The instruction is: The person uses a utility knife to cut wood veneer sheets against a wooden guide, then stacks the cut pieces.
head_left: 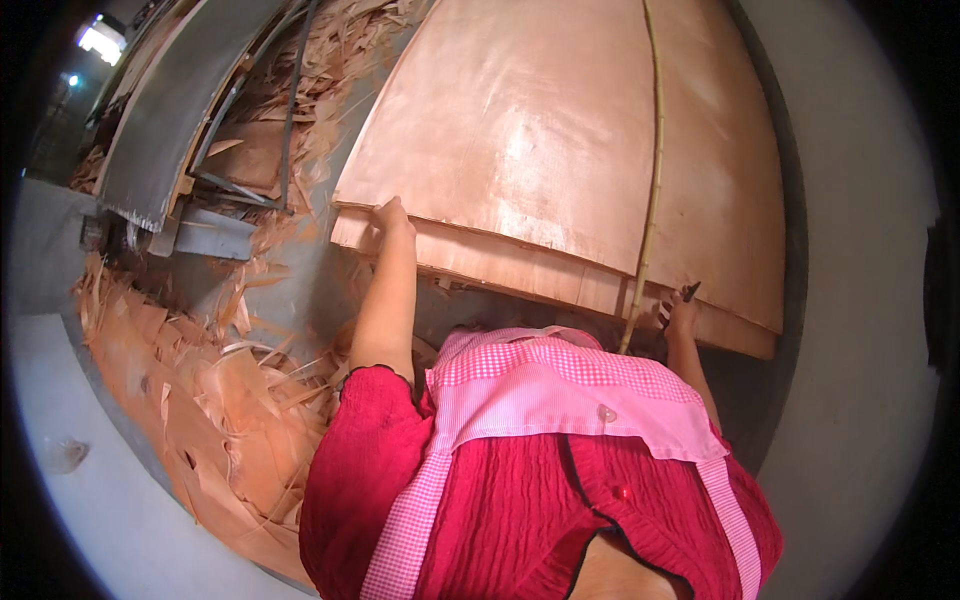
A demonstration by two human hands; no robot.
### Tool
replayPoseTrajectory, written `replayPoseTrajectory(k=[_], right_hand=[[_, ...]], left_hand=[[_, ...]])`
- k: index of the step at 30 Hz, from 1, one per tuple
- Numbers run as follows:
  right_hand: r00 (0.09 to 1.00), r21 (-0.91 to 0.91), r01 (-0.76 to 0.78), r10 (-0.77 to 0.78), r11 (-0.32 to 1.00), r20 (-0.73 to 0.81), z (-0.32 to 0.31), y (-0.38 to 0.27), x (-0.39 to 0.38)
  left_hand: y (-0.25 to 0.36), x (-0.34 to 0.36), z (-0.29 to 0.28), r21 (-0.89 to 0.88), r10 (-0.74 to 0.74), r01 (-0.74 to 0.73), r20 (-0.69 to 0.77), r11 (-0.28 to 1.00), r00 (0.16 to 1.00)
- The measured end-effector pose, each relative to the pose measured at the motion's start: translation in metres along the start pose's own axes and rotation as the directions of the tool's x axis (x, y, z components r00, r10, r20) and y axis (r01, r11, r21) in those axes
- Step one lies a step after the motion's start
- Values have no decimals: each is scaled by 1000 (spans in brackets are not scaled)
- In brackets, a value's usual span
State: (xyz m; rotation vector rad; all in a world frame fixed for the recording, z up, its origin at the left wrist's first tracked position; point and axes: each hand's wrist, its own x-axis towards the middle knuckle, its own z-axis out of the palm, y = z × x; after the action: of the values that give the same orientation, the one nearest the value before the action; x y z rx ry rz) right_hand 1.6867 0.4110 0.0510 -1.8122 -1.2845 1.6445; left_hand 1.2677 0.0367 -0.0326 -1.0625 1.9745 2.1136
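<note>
A wide stack of thin tan wood veneer sheets (540,130) lies in front of me, its top sheet set back from the near edge of the layers below. My left hand (392,215) is closed on the near left edge of the top sheet. At the near right edge, my right hand (682,314) curls around a small dark tool (690,291) with a pointed tip; its exact kind is too small to tell. Just left of that hand, a long thin wooden stick (656,150) runs lengthwise over the sheets, its near end hanging past the edge toward my pink checked apron (570,385).
Torn veneer scraps (230,420) are heaped on the floor at the left, with more at the far left. A grey board on a metal frame (185,110) stands there too. A pale wall (870,200) runs along the right side.
</note>
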Motion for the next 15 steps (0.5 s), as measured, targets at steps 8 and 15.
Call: replayPoseTrajectory(k=[8,15], right_hand=[[966,336,-120,188,934,-177,19,29,58],[931,622,-58,266,781,-248,12,46,125]], left_hand=[[66,37,-29,788,646,-439,71,431,760],[93,72,-24,863,264,-504,492,-24,830]])
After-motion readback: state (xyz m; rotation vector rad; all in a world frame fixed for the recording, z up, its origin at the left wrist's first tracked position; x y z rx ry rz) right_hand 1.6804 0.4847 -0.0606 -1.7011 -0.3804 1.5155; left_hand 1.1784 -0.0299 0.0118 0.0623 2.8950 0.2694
